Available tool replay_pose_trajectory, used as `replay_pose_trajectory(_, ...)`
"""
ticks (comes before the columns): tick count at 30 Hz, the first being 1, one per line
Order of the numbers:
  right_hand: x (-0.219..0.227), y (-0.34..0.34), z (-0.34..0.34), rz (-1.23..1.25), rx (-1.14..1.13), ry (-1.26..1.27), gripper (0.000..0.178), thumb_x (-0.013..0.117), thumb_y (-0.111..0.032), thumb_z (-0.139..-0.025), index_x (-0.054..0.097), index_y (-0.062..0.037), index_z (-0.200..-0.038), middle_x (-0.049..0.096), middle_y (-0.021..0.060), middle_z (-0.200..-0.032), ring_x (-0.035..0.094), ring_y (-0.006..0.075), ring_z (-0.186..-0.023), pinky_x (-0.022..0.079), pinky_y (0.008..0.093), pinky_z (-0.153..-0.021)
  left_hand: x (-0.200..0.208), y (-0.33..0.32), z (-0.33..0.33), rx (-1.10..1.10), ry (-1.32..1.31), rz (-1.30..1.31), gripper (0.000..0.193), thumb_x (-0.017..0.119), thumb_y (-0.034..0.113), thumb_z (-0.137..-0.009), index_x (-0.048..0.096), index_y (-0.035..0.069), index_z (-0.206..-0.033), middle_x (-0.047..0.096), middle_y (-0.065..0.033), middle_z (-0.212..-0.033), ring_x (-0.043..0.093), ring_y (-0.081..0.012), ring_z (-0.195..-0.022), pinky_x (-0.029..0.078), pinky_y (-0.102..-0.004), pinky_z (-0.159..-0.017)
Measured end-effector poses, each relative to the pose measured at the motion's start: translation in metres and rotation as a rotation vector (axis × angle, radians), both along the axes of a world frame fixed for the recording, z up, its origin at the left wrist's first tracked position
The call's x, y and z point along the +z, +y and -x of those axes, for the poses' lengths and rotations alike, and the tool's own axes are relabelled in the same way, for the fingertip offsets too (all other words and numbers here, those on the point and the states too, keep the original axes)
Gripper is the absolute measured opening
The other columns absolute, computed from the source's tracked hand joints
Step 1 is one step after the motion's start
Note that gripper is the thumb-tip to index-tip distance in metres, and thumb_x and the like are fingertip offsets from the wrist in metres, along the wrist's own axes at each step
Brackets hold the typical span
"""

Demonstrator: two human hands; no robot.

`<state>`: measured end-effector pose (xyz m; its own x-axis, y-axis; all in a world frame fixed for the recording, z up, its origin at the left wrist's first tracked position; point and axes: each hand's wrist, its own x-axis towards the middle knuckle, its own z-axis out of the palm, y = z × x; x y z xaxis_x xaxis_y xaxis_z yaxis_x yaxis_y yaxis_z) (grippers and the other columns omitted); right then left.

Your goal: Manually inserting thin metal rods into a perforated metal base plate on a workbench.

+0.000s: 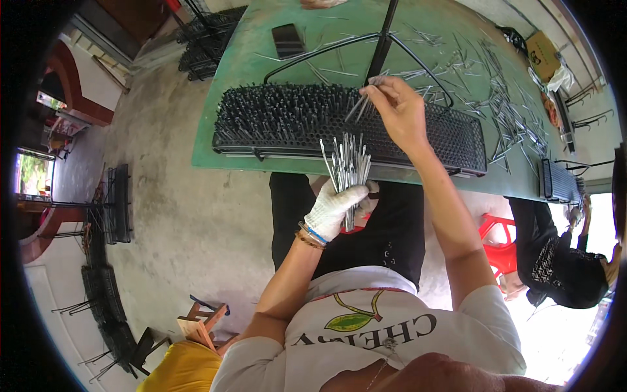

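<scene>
My left hand (337, 208), in a white glove, is closed around an upright bundle of thin metal rods (348, 163) in front of the table's near edge. Bare and pinched, my right hand (396, 108) holds a few of the same thin rods (357, 108) over a long black rack (450, 134) with a honeycomb of holes. Dark-tipped rods (274, 114) stand densely in the rack's left part. Its right part shows open holes. A black metal handle frame (379, 55) rises from behind the rack. How deep the pinched tips reach is hard to make out.
Loose rods (506, 121) lie scattered over the green table (225, 72), mostly at the right. A black phone (288, 41) lies at the far left. Another person (562, 261) works beside a similar rack (558, 181) on the right, near a red stool (498, 245).
</scene>
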<state>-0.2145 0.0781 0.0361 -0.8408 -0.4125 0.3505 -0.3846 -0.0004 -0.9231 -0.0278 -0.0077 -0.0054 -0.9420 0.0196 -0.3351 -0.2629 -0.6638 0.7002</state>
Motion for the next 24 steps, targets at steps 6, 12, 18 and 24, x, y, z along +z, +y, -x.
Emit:
replay_pose_trajectory(6, -0.006, -0.011, 0.001, -0.143, -0.086, 0.153, 0.021, 0.064, -0.007, -0.09, 0.06, 0.0044, -0.107, 0.07, 0.0096, -0.094, 0.065, 0.0127, -0.084, 0.049, 0.0249, -0.072, 0.005, 0.001, -0.002, 0.04, -0.016, -0.008, 0.025, 0.066, 0.011, -0.085, 0.063, 0.0, -0.108, 0.067, -0.0066, -0.088, 0.062, -0.0131, -0.069, 0.052, -0.0253, -0.059)
replay_pose_trajectory(12, -0.004, -0.016, -0.001, -0.173, -0.043, 0.31, 0.019, 0.067, -0.01, -0.088, 0.064, 0.0008, -0.104, 0.069, 0.0083, -0.09, 0.065, 0.0122, -0.079, 0.048, 0.0262, -0.067, 0.005, 0.0, 0.0, 0.073, -0.011, -0.033, 0.03, 0.065, 0.01, -0.085, 0.06, 0.0, -0.114, 0.068, -0.0088, -0.091, 0.063, -0.013, -0.07, 0.052, -0.0248, -0.059)
replay_pose_trajectory(18, -0.01, -0.019, 0.003, -0.199, -0.053, 0.334, 0.02, 0.067, -0.009, -0.088, 0.063, 0.001, -0.104, 0.07, 0.0089, -0.091, 0.067, 0.0146, -0.081, 0.05, 0.0269, -0.067, -0.003, -0.002, 0.0, 0.044, -0.033, -0.041, 0.033, 0.065, 0.008, -0.086, 0.056, 0.001, -0.117, 0.068, -0.01, -0.094, 0.062, -0.0129, -0.067, 0.052, -0.0241, -0.055)
replay_pose_trajectory(24, -0.02, -0.017, 0.004, -0.176, -0.127, 0.433, 0.021, 0.068, -0.007, -0.087, 0.062, 0.0011, -0.106, 0.07, 0.0097, -0.091, 0.069, 0.0171, -0.085, 0.051, 0.0274, -0.07, -0.002, -0.004, -0.003, 0.064, -0.027, -0.012, 0.03, 0.065, 0.008, -0.085, 0.058, 0.001, -0.114, 0.068, -0.0079, -0.091, 0.061, -0.0115, -0.062, 0.051, -0.0248, -0.052)
